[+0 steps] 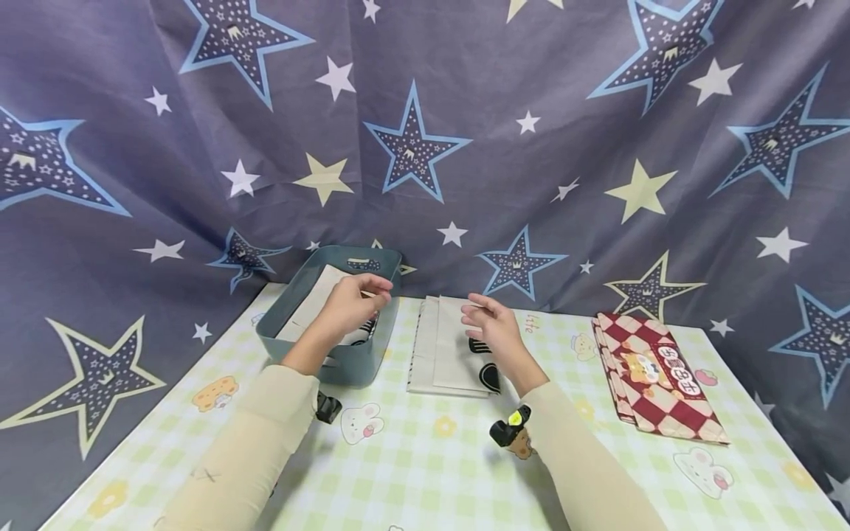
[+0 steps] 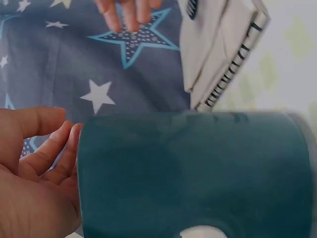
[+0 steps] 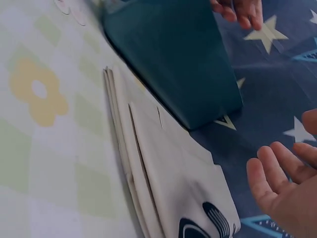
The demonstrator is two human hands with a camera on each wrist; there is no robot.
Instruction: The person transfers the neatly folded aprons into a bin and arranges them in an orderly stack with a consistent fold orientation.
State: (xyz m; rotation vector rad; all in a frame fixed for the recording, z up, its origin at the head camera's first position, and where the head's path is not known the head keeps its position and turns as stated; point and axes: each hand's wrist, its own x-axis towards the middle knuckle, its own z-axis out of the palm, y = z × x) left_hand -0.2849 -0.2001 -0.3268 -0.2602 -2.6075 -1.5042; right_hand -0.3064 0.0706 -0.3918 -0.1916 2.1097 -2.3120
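My left hand hovers over the blue-green plastic bin, fingers loosely bent and nothing between them. Inside that bin lies a folded cream cloth with dark prints, partly hidden by the hand. In the left wrist view the bin's outer wall covers some of the fingers. Above a second folded cream cloth with black prints, my right hand hangs with relaxed, empty fingers. The right wrist view shows this cloth lying in flat layers beside the bin, the right hand apart from it.
A folded red-and-cream checked cloth with a cartoon print lies on the right of the table. The table has a pale green checked cover. Behind it hangs a dark star-patterned curtain. Each wrist wears a small black camera.
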